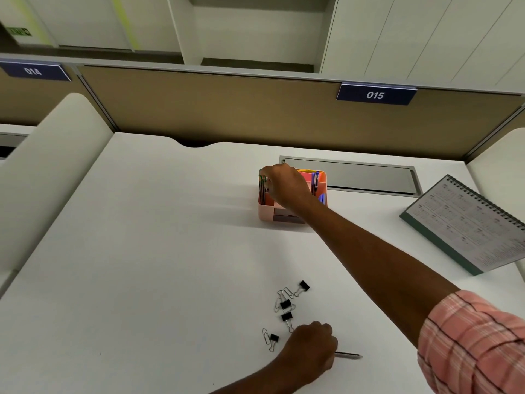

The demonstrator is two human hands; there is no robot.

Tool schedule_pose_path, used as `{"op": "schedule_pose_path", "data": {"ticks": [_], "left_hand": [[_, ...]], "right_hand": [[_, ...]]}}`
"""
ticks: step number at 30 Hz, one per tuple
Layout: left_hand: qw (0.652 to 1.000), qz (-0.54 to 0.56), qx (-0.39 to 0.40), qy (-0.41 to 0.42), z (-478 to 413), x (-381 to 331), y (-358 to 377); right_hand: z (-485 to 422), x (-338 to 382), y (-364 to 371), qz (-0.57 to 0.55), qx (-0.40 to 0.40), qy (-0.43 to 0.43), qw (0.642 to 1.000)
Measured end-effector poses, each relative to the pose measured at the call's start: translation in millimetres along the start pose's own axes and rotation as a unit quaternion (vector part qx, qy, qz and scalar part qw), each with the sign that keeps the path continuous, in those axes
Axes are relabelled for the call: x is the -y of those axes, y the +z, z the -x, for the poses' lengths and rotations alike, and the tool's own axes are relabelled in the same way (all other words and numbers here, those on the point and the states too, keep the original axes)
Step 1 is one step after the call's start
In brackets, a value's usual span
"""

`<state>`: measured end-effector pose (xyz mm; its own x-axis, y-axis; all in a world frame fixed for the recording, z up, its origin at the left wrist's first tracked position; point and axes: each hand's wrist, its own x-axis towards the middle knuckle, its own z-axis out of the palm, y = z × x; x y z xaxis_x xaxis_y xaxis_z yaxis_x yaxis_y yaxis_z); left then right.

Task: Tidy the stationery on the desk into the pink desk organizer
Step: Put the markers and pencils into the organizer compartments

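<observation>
Right hand [284, 186]: our fingers pinch pencils [262, 190] in the pink organizer [267, 215], centre
Left hand [309, 351]: curled round a pen [350, 355], lower centre

Matt white desk [170, 251]; pink plastic organizer [267, 213]; wire paper clips [281, 300].

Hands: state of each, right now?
Left hand: closed round a pen.
Right hand: grips pencils standing in the organizer.
</observation>
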<state>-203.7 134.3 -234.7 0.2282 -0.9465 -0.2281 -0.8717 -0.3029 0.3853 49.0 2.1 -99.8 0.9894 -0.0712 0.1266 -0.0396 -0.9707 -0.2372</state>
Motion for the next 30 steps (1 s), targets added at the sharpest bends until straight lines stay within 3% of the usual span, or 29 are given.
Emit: {"op": "schedule_pose_path", "data": {"ticks": [4, 7, 10, 13, 16, 18, 21, 30], "left_hand": [[0.996, 0.072, -0.037, -0.040, 2, 8, -3], [0.978, 0.154, -0.110, -0.092, 6, 21, -18], [0.940, 0.230, -0.199, -0.153, 11, 43, -56], [0.889, 0.296, -0.277, -0.215, 17, 70, -98], [0.829, 0.343, -0.366, -0.249, 19, 90, -130], [0.806, 0.349, -0.399, -0.262, 19, 98, -145], [0.799, 0.331, -0.427, -0.265, 18, 104, -157], [0.785, 0.303, -0.480, -0.250, 12, 105, -175]], "right_hand": [[7, -9, -9, -0.033, -0.005, 0.012, 0.999], [17, -25, -22, -0.059, -0.008, 0.017, 0.998], [33, -45, -38, -0.078, 0.016, 0.010, 0.997], [54, -56, -53, -0.134, 0.090, 0.042, 0.986], [74, -58, -59, -0.236, 0.123, 0.116, 0.957], [84, -55, -61, -0.316, 0.127, 0.144, 0.929], [88, -47, -65, -0.379, 0.126, 0.150, 0.904], [72, -33, -81, -0.391, 0.101, 0.138, 0.904]]}}
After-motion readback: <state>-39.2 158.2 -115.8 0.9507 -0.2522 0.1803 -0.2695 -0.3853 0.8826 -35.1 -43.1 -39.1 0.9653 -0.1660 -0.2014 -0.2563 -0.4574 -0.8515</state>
